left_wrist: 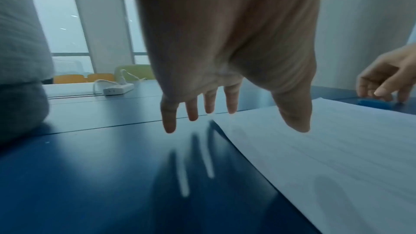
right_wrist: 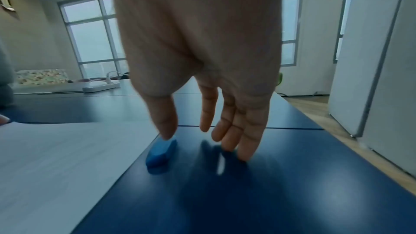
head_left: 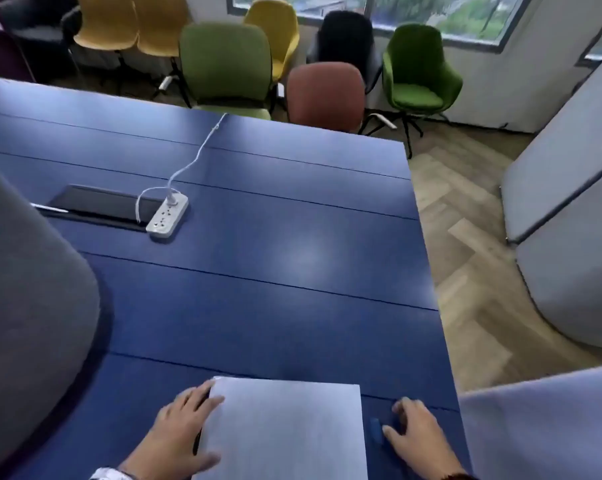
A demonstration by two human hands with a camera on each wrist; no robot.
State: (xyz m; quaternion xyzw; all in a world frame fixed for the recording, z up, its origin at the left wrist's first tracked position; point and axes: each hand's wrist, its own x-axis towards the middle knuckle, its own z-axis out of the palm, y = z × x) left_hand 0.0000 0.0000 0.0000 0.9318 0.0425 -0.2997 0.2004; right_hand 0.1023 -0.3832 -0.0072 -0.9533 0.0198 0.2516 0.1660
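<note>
A white sheet of paper lies flat at the near edge of the blue table. My left hand rests at the sheet's left edge with its fingers spread and straight. In the left wrist view its thumb reaches over the paper and holds nothing. A small blue eraser-like block lies on the table just right of the sheet. My right hand hovers over it. In the right wrist view the thumb tip touches the far end of the block. The other fingertips touch the table to its right.
A white power strip with a plugged-in cable lies at the mid-left, beside a dark tablet and a white stylus. A grey rounded cushion overhangs the left side. Grey panels stand on the right. Coloured chairs line the far side.
</note>
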